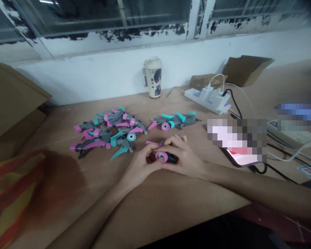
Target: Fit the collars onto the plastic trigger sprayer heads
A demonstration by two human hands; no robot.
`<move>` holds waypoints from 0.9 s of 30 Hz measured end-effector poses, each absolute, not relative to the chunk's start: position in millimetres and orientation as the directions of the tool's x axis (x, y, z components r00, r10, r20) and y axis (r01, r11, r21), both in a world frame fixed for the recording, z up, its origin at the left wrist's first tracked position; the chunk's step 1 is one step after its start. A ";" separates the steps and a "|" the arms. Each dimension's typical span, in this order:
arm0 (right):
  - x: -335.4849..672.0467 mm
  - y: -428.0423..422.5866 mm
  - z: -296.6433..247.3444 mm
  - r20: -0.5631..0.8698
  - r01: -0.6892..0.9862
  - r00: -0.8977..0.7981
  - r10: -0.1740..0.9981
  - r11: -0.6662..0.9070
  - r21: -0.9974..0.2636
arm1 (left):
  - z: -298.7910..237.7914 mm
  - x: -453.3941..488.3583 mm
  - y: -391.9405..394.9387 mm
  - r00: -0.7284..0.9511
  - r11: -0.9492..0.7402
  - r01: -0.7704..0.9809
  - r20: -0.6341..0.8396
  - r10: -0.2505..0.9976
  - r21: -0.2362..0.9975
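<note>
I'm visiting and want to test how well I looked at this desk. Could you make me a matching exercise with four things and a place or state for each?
Things:
1. Cup
2. Power strip
3. Phone
4. Spray head nearest the person

Places and states:
A. Between the left hand and the right hand
B. Lying to the right of both hands in the picture, its screen lit
C. Upright in front of the white wall, lid on
D. With white plugs in it

Right pairs: 1-C, 2-D, 3-B, 4-A
</note>
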State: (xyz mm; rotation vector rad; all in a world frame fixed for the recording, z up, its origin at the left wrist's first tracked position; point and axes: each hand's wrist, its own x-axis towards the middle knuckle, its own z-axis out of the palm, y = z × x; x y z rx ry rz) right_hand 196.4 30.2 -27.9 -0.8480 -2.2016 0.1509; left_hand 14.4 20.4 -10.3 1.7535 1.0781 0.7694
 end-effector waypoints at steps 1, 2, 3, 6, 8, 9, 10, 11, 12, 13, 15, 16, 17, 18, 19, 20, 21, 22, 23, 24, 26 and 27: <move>196.5 29.4 -27.9 0.593 0.508 -0.514 0.620 0.777 -0.372 | -10.1 13.6 21.5 0.435 -0.182 0.332 0.021 0.900 0.926; 196.8 28.6 -27.6 0.573 0.489 -0.530 0.625 0.777 -0.395 | -9.6 12.9 22.8 0.443 -0.155 0.326 -0.006 0.896 0.933; 197.4 27.9 -27.1 0.557 0.473 -0.541 0.630 0.776 -0.418 | -8.9 12.1 24.1 0.450 -0.128 0.317 -0.030 0.893 0.940; 200.8 26.3 -25.4 0.532 0.459 -0.540 0.652 0.758 -0.464 | -6.4 9.9 27.8 0.464 -0.068 0.280 -0.073 0.883 0.957; 203.5 26.0 -25.1 0.530 0.460 -0.533 0.660 0.751 -0.473 | -5.1 8.9 29.3 0.473 -0.044 0.266 -0.091 0.876 0.963; 204.7 26.3 -25.4 0.537 0.457 -0.527 0.659 0.752 -0.475 | -4.6 8.6 29.7 0.477 -0.036 0.271 -0.101 0.873 0.962; 205.6 26.7 -25.8 0.546 0.452 -0.522 0.656 0.755 -0.475 | -4.3 8.5 29.9 0.478 -0.032 0.279 -0.110 0.872 0.960; 206.3 27.3 -26.4 0.554 0.447 -0.519 0.651 0.759 -0.474 | -4.1 8.5 30.0 0.479 -0.032 0.288 -0.115 0.870 0.957; 206.8 28.0 -26.9 0.560 0.443 -0.517 0.647 0.763 -0.472 | -4.0 8.5 30.1 0.482 -0.035 0.298 -0.119 0.868 0.954; 207.0 28.7 -27.3 0.566 0.440 -0.516 0.643 0.766 -0.469 | -4.0 8.6 30.1 0.487 -0.040 0.306 -0.121 0.865 0.951; 207.2 30.1 -27.7 0.575 0.437 -0.514 0.637 0.771 -0.464 | -4.5 8.6 30.8 0.499 -0.051 0.312 -0.118 0.859 0.949; 207.1 30.6 -27.6 0.578 0.436 -0.512 0.636 0.772 -0.463 | -4.9 8.5 31.3 0.505 -0.056 0.310 -0.115 0.855 0.949; 207.1 31.0 -27.4 0.581 0.435 -0.508 0.636 0.772 -0.464 | -5.4 8.4 32.0 0.511 -0.060 0.307 -0.111 0.852 0.950; 207.0 31.3 -27.1 0.584 0.434 -0.505 0.635 0.772 -0.464 | -6.0 8.2 32.7 0.515 -0.064 0.304 -0.107 0.850 0.950; 206.9 31.4 -26.9 0.588 0.432 -0.504 0.633 0.774 -0.463 | -6.6 8.0 33.3 0.518 -0.068 0.305 -0.105 0.849 0.950; 206.7 31.5 -26.7 0.592 0.430 -0.503 0.630 0.777 -0.460 | -7.1 7.8 33.9 0.519 -0.070 0.308 -0.106 0.848 0.949; 206.5 31.5 -26.7 0.597 0.429 -0.502 0.626 0.780 -0.456 | -7.7 7.7 34.2 0.517 -0.071 0.311 -0.106 0.849 0.948; 206.3 31.5 -26.8 0.604 0.428 -0.500 0.621 0.783 -0.452 | -8.1 7.8 34.3 0.514 -0.072 0.314 -0.106 0.851 0.947; 205.9 31.6 -27.0 0.605 0.430 -0.499 0.621 0.783 -0.449 | -8.3 8.0 34.2 0.508 -0.073 0.317 -0.104 0.855 0.946; 205.6 31.8 -27.3 0.604 0.434 -0.500 0.621 0.783 -0.446 | -8.4 8.4 33.8 0.502 -0.074 0.320 -0.103 0.859 0.945; 204.9 32.4 -27.6 0.593 0.447 -0.505 0.627 0.778 -0.441 | -8.2 9.8 32.6 0.484 -0.068 0.329 -0.106 0.869 0.942; 204.7 32.9 -27.6 0.584 0.456 -0.511 0.630 0.775 -0.437 | -8.1 10.6 31.7 0.473 -0.063 0.337 -0.111 0.874 0.939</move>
